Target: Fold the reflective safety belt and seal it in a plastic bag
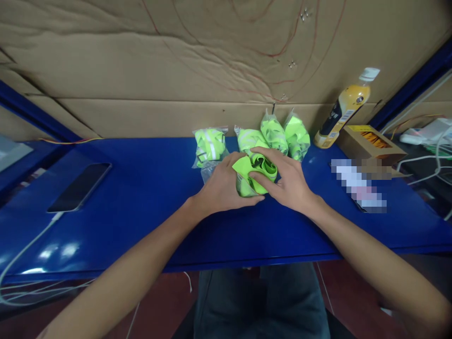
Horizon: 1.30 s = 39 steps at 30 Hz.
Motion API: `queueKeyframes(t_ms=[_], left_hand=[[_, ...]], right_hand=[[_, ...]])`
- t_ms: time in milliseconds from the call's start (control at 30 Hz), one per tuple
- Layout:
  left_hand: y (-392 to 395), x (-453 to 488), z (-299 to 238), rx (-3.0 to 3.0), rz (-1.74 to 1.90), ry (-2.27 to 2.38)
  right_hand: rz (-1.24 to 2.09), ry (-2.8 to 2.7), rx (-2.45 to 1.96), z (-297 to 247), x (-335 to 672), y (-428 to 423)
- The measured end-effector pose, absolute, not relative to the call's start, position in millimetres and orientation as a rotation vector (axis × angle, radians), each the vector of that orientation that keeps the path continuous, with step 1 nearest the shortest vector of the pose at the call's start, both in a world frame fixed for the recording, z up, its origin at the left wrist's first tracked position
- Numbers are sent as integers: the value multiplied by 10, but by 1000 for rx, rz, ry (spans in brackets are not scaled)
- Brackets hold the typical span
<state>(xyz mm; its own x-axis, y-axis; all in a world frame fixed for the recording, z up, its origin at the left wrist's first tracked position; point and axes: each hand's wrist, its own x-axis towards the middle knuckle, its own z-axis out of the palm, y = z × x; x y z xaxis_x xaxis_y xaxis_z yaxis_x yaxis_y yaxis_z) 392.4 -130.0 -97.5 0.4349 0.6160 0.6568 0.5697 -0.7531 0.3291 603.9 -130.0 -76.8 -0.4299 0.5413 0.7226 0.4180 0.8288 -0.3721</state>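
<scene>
**Keep the green bundle tight between both hands**

Your left hand (222, 186) and right hand (287, 181) are both on the loose bright green cloth (254, 175), which sits on the blue table (141, 197) straight in front of you, just short of the row of bagged pieces. The left hand wraps the near left side, thumb tucked under the front edge; the right hand lies over the top with its fingers (265, 153) spread and pressing down. Neither hand is closed all the way round it, so the cloth is squeezed between them rather than gripped.

To do this well, press evenly from both sides so the folds do not spring open. Keep the right palm flat on top while the left hand gathers the loose edge inward. A clear plastic bag (208, 170) seems to lie just behind your left hand, partly hidden; I cannot tell whether its mouth is open.

Mind the finished pieces: one bagged bundle (210, 146) stands to the left, and three more bagged bundles (278, 134) touch each other just behind your right fingers. Work towards yourself, so you do not knock them. The bottle (344, 110), the cardboard box (370, 143) and the phone (80, 186) are well apart.
</scene>
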Motion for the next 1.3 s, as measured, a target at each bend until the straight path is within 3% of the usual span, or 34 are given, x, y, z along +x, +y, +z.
queueKeyframes(t_ms=[367,633,900,1300], left_hand=[[-1363,3877,-882,2511,1291,1094],[-1294,3825,-942,2834,1182,1135],[-1283,3796,-938,2705,1275,1132],[-1309,3898,-972,2790,1383,1141]], right_hand=[[195,-1960,-674,-796,5900,-1411],[304,-1705,-823,-811,5920,-1387],[344,-1879,-586,-813,5927,-1396],[388,-1947,-802,-756,5948,-1405]])
